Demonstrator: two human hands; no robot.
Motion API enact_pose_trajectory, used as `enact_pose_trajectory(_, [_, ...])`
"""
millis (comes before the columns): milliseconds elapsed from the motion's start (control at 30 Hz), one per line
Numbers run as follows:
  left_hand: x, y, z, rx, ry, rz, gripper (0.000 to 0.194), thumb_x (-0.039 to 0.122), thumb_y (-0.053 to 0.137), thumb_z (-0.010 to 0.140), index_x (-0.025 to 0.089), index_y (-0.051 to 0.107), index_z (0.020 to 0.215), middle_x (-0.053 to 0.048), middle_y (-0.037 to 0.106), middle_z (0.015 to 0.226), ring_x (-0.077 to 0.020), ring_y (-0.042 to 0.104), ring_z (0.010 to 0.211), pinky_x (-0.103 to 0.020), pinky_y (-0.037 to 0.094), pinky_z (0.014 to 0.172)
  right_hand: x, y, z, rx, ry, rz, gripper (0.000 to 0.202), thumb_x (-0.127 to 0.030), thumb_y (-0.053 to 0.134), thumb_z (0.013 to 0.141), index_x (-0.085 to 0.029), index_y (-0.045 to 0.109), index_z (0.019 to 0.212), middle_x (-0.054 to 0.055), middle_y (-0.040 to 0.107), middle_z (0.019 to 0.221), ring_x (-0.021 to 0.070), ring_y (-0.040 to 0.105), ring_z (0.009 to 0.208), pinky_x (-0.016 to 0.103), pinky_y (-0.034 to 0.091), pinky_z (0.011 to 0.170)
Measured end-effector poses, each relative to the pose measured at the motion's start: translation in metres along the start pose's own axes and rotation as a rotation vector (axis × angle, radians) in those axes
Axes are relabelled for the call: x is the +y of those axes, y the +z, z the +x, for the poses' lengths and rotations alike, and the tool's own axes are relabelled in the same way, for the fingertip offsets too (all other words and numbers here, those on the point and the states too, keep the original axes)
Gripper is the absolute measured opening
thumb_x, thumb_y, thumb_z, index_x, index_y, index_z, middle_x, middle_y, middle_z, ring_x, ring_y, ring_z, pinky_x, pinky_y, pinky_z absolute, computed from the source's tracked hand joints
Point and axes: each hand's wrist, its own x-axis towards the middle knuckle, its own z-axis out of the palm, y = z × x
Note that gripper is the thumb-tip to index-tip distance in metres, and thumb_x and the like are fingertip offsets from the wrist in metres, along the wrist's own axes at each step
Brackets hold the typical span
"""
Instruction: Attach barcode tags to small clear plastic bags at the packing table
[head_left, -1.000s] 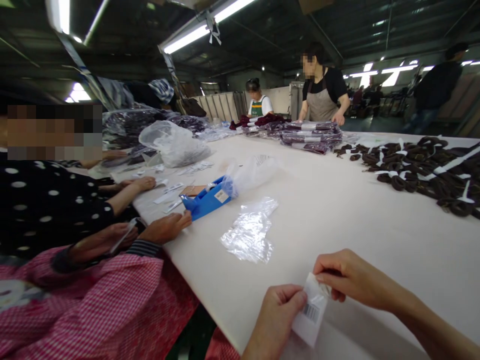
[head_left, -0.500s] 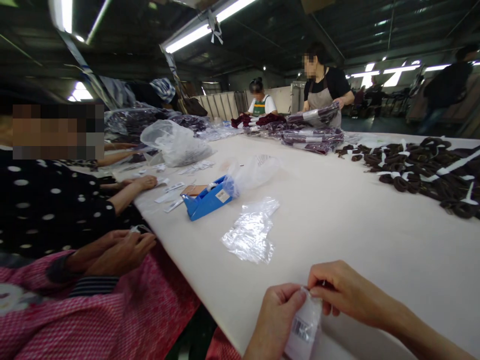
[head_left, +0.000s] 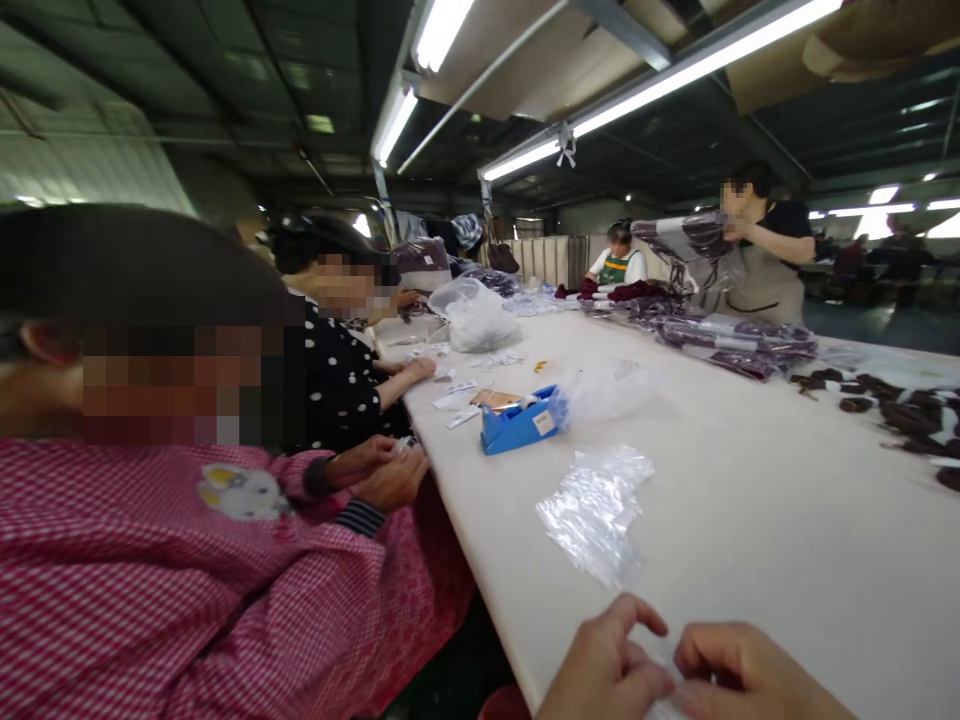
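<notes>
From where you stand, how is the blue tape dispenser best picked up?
Probably across the middle of the blue tape dispenser, coming from above, thumb on its near long side. It stands upright, long and narrow, while a clear plastic bag crowds its right-hand end.

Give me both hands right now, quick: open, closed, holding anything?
Left hand: closed on the clear plastic, index finger raised.
Right hand: fingers curled beside the same plastic; whether they grip it can't be told.

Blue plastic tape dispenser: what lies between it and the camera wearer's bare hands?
A flat pile of shiny clear plastic bags lies there on the white table, seen in the head view.
</notes>
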Motion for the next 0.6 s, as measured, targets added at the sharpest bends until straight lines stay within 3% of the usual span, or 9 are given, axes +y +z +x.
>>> enact_pose_trajectory(167, [0.013, -0.062, -0.005, 0.15, 0.126, 0.081, 0.042, 0.011, 0.053, 0.071, 0.017, 0.057, 0.112, 0.01, 0.042, 0.052, -0.0059, 0.033, 0.047, -0.019, 0.021, 0.046, -0.059, 0.016, 0.055, -0.043, -0.022, -0.035, 0.008, -0.025, 0.057, 0.076, -0.017, 0.058, 0.079, -0.004, 0.058, 0.049, 0.0091, 0.053, 0.043, 0.016, 0.032, 0.037])
enact_pose_trajectory(333, [0.023, -0.131, -0.003, 0.334, 0.251, 0.153, 0.059, 0.016, 0.053, 0.078, 0.016, 0.043, 0.136, 0.01, 0.039, 0.055, -0.0067, 0.032, 0.051, -0.018, 0.023, 0.049, -0.113, 0.034, 0.132, -0.1, -0.232, -0.03, 0.007, -0.024, 0.058, 0.074, -0.018, 0.055, 0.075, -0.006, 0.059, 0.058, 0.0125, 0.066, 0.051, 0.014, 0.031, 0.035])
enact_pose_trajectory(467, [0.023, -0.186, 0.019, 0.554, 0.339, 0.387, 0.053, 0.02, 0.051, 0.08, 0.019, 0.046, 0.133, 0.005, 0.057, 0.072, -0.0083, 0.048, 0.056, -0.019, 0.036, 0.055, -0.138, 0.047, 0.198, -0.102, -0.268, -0.073, 0.009, -0.025, 0.058, 0.077, -0.018, 0.052, 0.075, -0.006, 0.06, 0.058, 0.0139, 0.069, 0.054, 0.014, 0.031, 0.035])
enact_pose_trajectory(600, [0.019, -0.232, 0.045, 0.687, 0.344, 0.611, 0.055, 0.019, 0.053, 0.078, 0.023, 0.046, 0.132, -0.001, 0.065, 0.096, -0.0136, 0.061, 0.073, -0.026, 0.048, 0.074, -0.147, 0.058, 0.252, -0.069, -0.266, -0.152, 0.013, -0.029, 0.058, 0.084, -0.017, 0.055, 0.08, -0.006, 0.06, 0.058, 0.0116, 0.067, 0.053, 0.015, 0.035, 0.038])
